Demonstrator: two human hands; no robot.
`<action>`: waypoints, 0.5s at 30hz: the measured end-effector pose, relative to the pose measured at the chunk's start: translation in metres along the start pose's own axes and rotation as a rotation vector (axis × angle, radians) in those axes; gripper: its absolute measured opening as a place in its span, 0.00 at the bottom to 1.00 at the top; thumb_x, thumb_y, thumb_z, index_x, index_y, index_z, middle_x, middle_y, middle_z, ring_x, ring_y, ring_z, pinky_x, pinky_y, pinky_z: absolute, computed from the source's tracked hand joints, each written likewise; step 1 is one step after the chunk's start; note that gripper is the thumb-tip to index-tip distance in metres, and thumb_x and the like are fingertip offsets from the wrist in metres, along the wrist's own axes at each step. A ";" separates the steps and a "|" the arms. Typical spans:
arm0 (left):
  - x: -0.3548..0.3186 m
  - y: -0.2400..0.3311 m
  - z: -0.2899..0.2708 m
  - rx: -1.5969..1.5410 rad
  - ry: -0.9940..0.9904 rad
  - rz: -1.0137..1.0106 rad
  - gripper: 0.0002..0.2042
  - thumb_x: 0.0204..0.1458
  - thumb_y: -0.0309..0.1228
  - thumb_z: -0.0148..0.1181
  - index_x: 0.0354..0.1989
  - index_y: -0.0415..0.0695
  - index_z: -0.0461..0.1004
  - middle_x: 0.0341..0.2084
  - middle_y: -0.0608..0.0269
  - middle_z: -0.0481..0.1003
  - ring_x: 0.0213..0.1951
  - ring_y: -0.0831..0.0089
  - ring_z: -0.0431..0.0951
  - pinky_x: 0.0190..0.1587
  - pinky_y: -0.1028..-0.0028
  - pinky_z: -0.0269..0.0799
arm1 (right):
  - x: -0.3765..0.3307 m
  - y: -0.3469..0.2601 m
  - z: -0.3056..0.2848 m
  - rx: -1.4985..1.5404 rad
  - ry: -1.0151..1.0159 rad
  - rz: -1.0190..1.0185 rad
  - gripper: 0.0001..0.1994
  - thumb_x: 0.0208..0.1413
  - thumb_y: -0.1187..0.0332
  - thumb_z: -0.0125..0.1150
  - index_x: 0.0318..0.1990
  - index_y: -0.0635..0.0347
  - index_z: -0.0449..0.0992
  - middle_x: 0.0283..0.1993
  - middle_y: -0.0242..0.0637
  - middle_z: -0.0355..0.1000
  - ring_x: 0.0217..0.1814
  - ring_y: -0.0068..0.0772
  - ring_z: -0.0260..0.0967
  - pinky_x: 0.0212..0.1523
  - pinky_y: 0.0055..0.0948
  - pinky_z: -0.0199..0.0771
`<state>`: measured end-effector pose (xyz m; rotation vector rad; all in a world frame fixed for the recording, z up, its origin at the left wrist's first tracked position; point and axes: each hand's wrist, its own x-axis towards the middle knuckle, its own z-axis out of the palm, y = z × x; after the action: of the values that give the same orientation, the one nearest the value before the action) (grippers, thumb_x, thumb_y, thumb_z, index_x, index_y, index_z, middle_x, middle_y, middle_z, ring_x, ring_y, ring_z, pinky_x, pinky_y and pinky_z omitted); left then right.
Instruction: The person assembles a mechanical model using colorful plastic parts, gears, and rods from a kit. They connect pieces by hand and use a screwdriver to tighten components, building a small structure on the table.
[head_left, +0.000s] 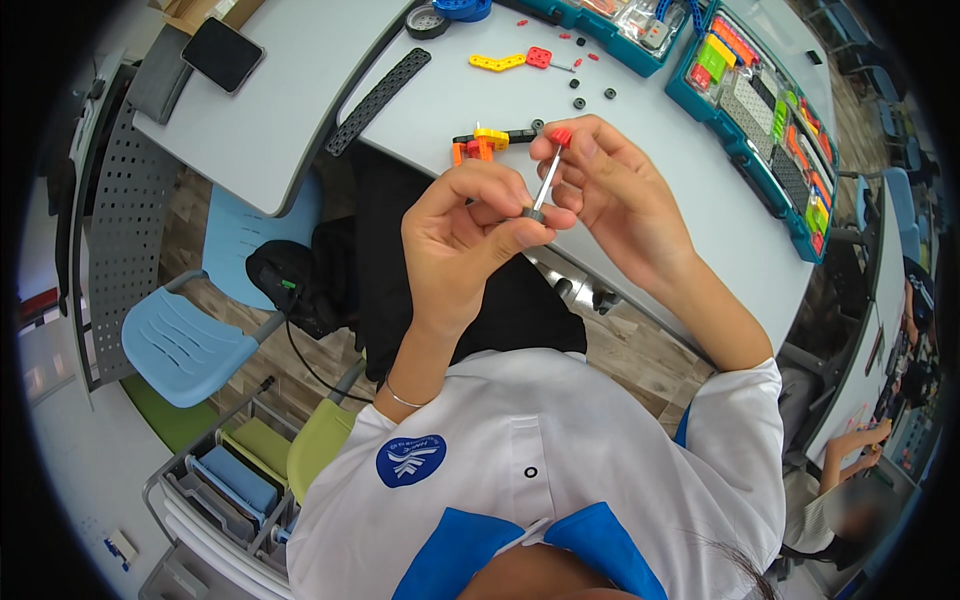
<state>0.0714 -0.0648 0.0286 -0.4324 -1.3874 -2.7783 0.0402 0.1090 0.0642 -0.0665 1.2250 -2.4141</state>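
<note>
My left hand (455, 225) pinches a small dark round collar (533, 214) between thumb and fingers, at the lower end of a thin metal shaft (547, 182). At the shaft's upper end is a red piece (561, 137), gripped by the fingertips of my right hand (628, 195). The shaft slants between both hands above the table's front edge. Just beyond my left hand lies an assembly of orange and yellow building parts (486, 143) joined to a black beam. Whether the shaft passes through the collar is hard to make out.
Farther back lie a yellow angled beam (497, 63), a red plate (539, 57) and several small black collars. A long black perforated beam (378, 102) rests at the left table's edge. Teal parts cases (745, 150) stand at right; a phone (223, 55) and blue chair (187, 345) are left.
</note>
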 end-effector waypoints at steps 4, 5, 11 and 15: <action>0.002 0.004 -0.007 -0.172 0.035 -0.027 0.10 0.50 0.15 0.69 0.36 0.36 0.72 0.36 0.58 0.72 0.40 0.57 0.85 0.45 0.68 0.87 | 0.009 -0.018 -0.010 -0.219 0.105 -0.156 0.14 0.62 0.64 0.65 0.51 0.61 0.76 0.50 0.41 0.79 0.41 0.22 0.73 0.39 0.20 0.71; 0.003 0.006 -0.008 -0.170 0.037 -0.028 0.10 0.50 0.16 0.69 0.37 0.36 0.72 0.36 0.58 0.72 0.40 0.57 0.85 0.44 0.68 0.87 | 0.010 -0.021 -0.012 -0.293 0.099 -0.193 0.14 0.62 0.64 0.66 0.50 0.61 0.77 0.49 0.41 0.80 0.40 0.22 0.74 0.38 0.20 0.71; 0.005 0.007 -0.010 -0.220 0.033 -0.055 0.09 0.53 0.18 0.68 0.38 0.36 0.73 0.37 0.58 0.72 0.41 0.56 0.85 0.43 0.71 0.88 | 0.007 -0.032 -0.007 -0.564 0.029 -0.319 0.12 0.55 0.75 0.70 0.47 0.67 0.81 0.45 0.42 0.81 0.43 0.25 0.80 0.39 0.22 0.79; 0.005 0.005 -0.009 -0.292 -0.005 -0.080 0.09 0.53 0.19 0.68 0.38 0.36 0.73 0.38 0.57 0.72 0.41 0.56 0.85 0.44 0.71 0.88 | 0.005 -0.029 -0.003 -0.522 -0.011 -0.277 0.13 0.54 0.78 0.70 0.48 0.68 0.82 0.46 0.42 0.81 0.45 0.28 0.80 0.48 0.25 0.82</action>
<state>0.0652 -0.0742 0.0284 -0.3942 -1.0214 -3.0585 0.0245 0.1242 0.0839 -0.4279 1.9166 -2.2353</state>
